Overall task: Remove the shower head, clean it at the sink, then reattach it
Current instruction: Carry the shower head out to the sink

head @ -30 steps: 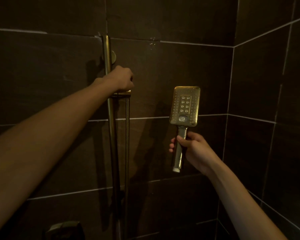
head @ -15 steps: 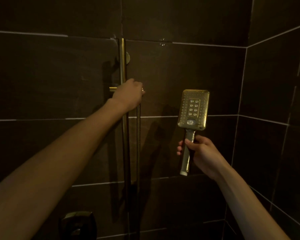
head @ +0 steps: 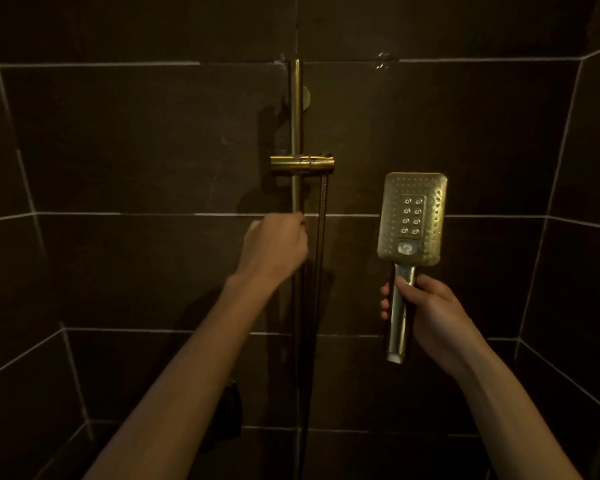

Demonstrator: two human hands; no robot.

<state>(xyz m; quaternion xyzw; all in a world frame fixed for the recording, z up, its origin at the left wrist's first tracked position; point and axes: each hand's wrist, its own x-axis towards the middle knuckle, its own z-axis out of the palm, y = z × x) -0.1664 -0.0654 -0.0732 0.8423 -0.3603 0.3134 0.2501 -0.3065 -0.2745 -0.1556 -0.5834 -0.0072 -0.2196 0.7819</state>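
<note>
My right hand (head: 430,313) grips the handle of the gold rectangular shower head (head: 411,220), held upright with its nozzle face toward me, right of the rail. Its handle's lower end is bare, with no hose on it. The gold vertical rail (head: 295,116) carries the empty holder (head: 302,163). The metal hose (head: 323,202) hangs down from the holder's right end. My left hand (head: 274,247) is below the holder, fingers curled in front of the rail, the hose just to its right. Nothing shows in that hand.
Dark tiled shower walls (head: 136,133) with pale grout close in on the left, back and right. A dark valve handle (head: 231,410) sticks out low beside my left forearm.
My left hand has let go of the holder and dropped down along the rail. The view has shifted right and down. The shower head stays in my right hand.
</note>
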